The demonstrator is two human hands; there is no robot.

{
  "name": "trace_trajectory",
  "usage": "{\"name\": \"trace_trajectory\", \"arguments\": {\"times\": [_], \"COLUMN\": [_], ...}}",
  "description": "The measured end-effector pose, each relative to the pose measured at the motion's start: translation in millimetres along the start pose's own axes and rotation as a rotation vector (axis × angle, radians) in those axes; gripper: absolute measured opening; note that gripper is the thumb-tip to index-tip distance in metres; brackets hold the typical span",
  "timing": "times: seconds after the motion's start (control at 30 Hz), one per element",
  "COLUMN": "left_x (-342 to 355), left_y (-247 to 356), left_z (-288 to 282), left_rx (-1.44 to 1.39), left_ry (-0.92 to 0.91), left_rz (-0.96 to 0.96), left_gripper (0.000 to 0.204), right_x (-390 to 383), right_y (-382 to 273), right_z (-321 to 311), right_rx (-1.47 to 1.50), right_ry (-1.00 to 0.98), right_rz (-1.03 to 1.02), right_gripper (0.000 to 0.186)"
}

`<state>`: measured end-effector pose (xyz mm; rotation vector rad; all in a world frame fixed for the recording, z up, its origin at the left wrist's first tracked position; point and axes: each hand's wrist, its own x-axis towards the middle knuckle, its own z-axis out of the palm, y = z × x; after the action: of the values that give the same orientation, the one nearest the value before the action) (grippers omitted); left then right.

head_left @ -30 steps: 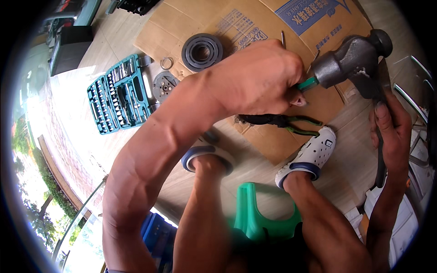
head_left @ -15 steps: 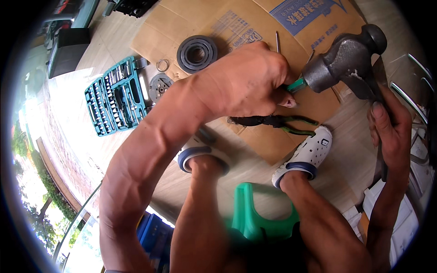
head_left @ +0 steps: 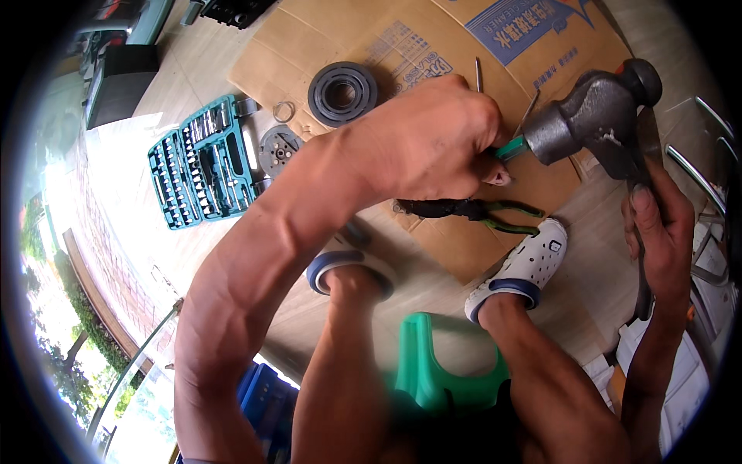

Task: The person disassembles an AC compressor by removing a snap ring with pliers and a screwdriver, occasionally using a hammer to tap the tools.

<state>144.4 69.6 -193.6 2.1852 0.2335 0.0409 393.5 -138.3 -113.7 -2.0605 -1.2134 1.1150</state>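
My left hand (head_left: 440,143) is closed in a fist around a green tool handle (head_left: 511,148); only its end sticks out, and the rest is hidden. In my right hand (head_left: 663,232) is a dark metal hammer (head_left: 599,116), gripped by its handle. The hammer's flat face is right at the green end; I cannot tell whether they touch. Below my left fist, black and green pliers (head_left: 471,209) lie on flattened cardboard (head_left: 456,251). Beyond my left wrist sits a thick black ring-shaped part (head_left: 342,93), with a round metal disc (head_left: 278,151) partly behind my forearm.
A teal socket set case (head_left: 202,162) lies open on the left, near a thin metal ring (head_left: 284,111). Two thin metal rods lie on the cardboard beyond my fist. A green plastic stool (head_left: 417,363) is beneath me, between my legs. My white clogs (head_left: 533,259) stand by the cardboard's near edge.
The hammer and my right hand have come slightly lower in the picture. My left hand keeps its grip on the green handle. The whole view has shifted a little.
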Motion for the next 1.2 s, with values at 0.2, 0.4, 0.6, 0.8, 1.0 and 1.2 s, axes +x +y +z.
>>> {"name": "trace_trajectory", "arguments": {"times": [0.2, 0.4, 0.6, 0.8, 1.0, 1.2], "left_x": [8.0, -1.2, 3.9, 2.2, -1.0, 6.9], "left_y": [-3.6, 0.2, -1.6, -2.4, -0.2, -2.0], "left_z": [2.6, -3.6, -2.1, -1.9, -3.3, -1.3], "left_rx": [-0.010, -0.045, -0.018, -0.017, -0.033, -0.036], "left_ry": [0.019, 0.010, -0.007, 0.021, 0.001, -0.034], "left_rz": [0.023, -0.003, -0.023, 0.012, -0.006, -0.052], "left_gripper": [0.020, 0.019, 0.020, 0.022, 0.022, 0.023], "right_x": [0.8, 0.7, 2.4, 0.0, 0.6, 14.8], "right_y": [-1.7, 4.7, 6.5, 1.3, 0.5, 29.9], "right_z": [-2.8, -5.1, -11.1, -2.9, 5.1, 23.7], "right_rx": [0.173, -0.080, 0.116, 0.115, 0.060, 0.500], "right_ry": [0.238, -0.013, 0.147, 0.309, 0.008, 0.072], "right_rz": [-0.021, -0.035, 0.007, 0.057, 0.051, 0.384], "right_gripper": [0.050, 0.055, 0.049, 0.046, 0.056, 0.040]}}
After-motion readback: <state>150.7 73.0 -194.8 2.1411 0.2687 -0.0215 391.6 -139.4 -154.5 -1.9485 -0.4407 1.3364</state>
